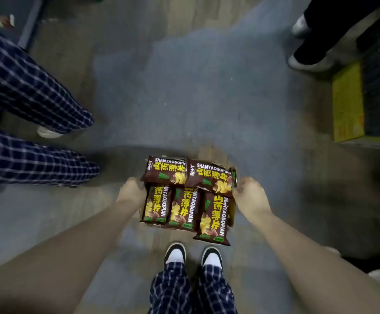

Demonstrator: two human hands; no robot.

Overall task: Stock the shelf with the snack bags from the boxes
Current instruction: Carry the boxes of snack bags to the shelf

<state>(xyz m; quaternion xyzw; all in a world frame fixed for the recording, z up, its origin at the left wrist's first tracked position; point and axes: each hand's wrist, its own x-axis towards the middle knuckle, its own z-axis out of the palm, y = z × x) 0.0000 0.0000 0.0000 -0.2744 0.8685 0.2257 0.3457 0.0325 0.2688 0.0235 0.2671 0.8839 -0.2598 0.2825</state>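
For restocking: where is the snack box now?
Head view, lower centre: the snack box is held between the left hand and right hand, ahead of the person's shoes.

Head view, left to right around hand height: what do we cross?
Plaid trouser leg → left hand → snack bags packed in a box that both hands grip by its sides → right hand → yellow carton, farther up the floor.

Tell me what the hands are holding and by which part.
Both hold one open box full of brown snack bags: the left hand grips its left side, the right hand its right side.
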